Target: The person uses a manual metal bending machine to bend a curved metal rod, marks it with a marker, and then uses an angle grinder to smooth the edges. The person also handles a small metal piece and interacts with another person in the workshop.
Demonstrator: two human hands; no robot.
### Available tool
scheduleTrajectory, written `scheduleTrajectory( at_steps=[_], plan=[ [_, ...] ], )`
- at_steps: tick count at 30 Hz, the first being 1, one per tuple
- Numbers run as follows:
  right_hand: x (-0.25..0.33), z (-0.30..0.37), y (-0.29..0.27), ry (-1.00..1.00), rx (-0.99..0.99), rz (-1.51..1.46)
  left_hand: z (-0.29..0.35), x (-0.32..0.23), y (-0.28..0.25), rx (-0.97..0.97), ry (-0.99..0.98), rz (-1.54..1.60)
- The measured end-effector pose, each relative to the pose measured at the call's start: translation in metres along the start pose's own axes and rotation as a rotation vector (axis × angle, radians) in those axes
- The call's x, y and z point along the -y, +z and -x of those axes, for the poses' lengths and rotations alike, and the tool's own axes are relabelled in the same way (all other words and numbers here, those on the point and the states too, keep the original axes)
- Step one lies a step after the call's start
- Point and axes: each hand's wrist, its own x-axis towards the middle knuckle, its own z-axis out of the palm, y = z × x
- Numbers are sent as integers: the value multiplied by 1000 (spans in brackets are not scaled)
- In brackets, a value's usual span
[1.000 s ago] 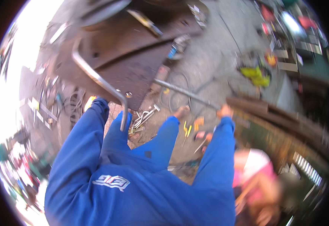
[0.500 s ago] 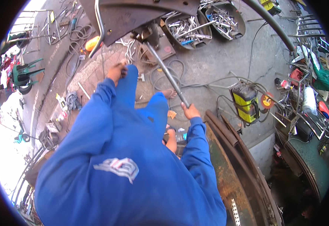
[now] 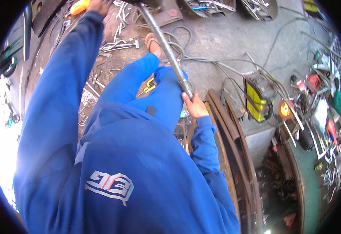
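A long grey metal pipe [image 3: 160, 43] slants down from the top edge toward me, and my right hand [image 3: 195, 105] is wrapped round its near end. At its far end the pipe meets a dark metal piece that the top edge cuts off. My left hand [image 3: 100, 6] is stretched far forward at the top edge, left of that dark piece. Its fingers are partly cut off, so I cannot make out any grip. Past it lies an orange rounded object [image 3: 79, 7]. Thin metal rods [image 3: 119, 45] lie on the ground below.
Rusty steel beams [image 3: 232, 132] run along my right side. Beyond them stand a yellow-and-black machine [image 3: 258, 96] with cables and an orange disc [image 3: 285, 109]. Bins of metal parts [image 3: 213, 7] sit at the far side. A dark metal plate [image 3: 45, 15] is at the upper left.
My left hand has gone from beside my knee forward to the top edge. The dark plate has shifted to the upper left in view. My right hand stays on the pipe.
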Motion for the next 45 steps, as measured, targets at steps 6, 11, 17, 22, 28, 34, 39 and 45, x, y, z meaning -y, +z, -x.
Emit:
scheduleTrajectory(
  at_steps=[6,11,17,22,28,34,39,45],
  plan=[
    [-16,-20,4,-39,-1,-99,-22,24,26,130,74,255],
    [-42,-46,27,-2,-85,-117,-35,39,21,182,84,354],
    [-55,-59,21,108,146,-312,-43,50,10,259,93,416],
    [-56,-67,12,27,246,-187,-41,71,14,351,56,436],
    [-66,-71,30,-95,67,-186,-28,105,16,389,96,385],
    [-74,-59,36,-118,-121,-152,-38,110,11,285,36,436],
    [-87,-39,40,-13,-110,-160,-50,106,-7,226,78,526],
    [-84,-48,43,-53,-132,-106,-59,97,-18,242,60,445]
  ],
)
